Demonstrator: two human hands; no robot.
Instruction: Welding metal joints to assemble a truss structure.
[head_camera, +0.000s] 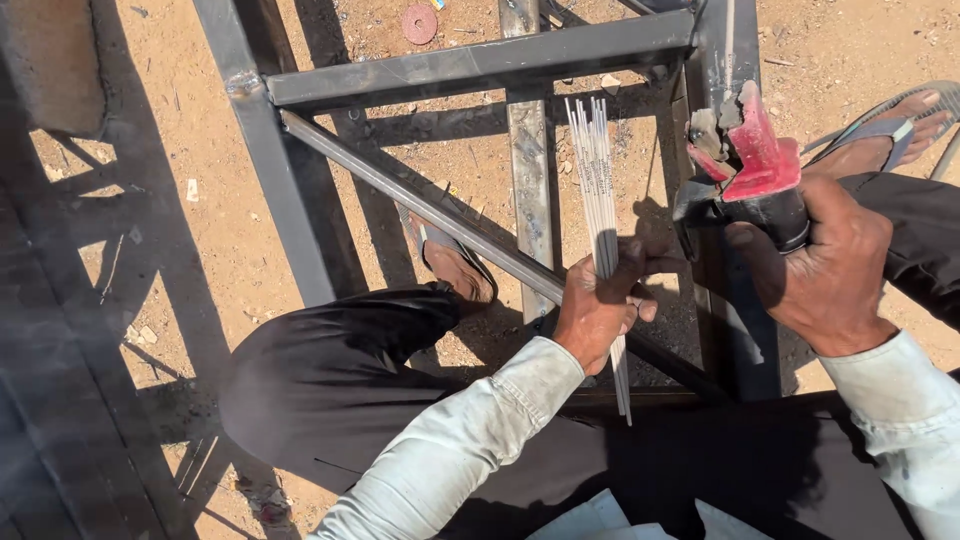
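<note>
My left hand (598, 305) grips a bundle of several thin grey welding rods (594, 170) that stand nearly upright, their tips fanned out above the hand and their ends sticking out below it. My right hand (828, 265) is closed around the black handle of a red welding electrode holder (752, 152), whose jaws point up and hold no rod that I can see. Both hands hover over a dark steel frame (470, 65) made of square tubes and a diagonal bar (400, 185). The two hands are about a hand's width apart.
Sandy ground lies under the frame. My dark-trousered legs are bent below, with one sandalled foot (455, 262) under the diagonal bar and the other (890, 130) at the upper right. A round reddish disc (419, 24) lies on the sand at the top. Frame shadows cross the left side.
</note>
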